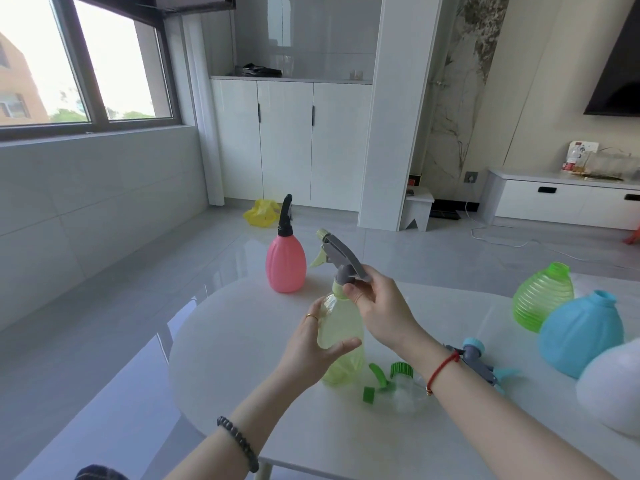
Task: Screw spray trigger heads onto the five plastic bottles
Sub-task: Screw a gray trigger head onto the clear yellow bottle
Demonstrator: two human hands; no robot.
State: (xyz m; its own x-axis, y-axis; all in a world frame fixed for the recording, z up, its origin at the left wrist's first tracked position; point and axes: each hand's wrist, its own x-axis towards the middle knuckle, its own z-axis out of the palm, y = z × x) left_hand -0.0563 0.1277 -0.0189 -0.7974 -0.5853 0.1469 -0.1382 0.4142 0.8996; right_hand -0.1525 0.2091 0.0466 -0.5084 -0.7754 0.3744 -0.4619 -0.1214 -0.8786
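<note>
- The right hand [381, 306] pinches the grey trigger head [341, 252] at its collar, finger and thumb curled round it. The head sits on the neck of the yellow bottle [341, 323].
- The left hand [308, 348] grips that bottle's body, thumb in front and fingers behind. The bottle stands upright near the middle of the white table [242, 341].
- Whether the collar is fully tight cannot be told; I judge this bottle to be mid-screwing.
- The pink bottle [285, 265], standing at the table's far edge, already carries a black head, so it looks done.
- At the right, the green ribbed bottle [542, 296] and the blue bottle [581, 332] show bare open necks. The white bottle [613, 386] beside them has its neck out of view.
- Two loose heads lie on the table: a green-capped head [398, 370] and a blue-capped head [476, 355].
- By my count one bottle is finished, one is in hand and probably three are left.
</note>
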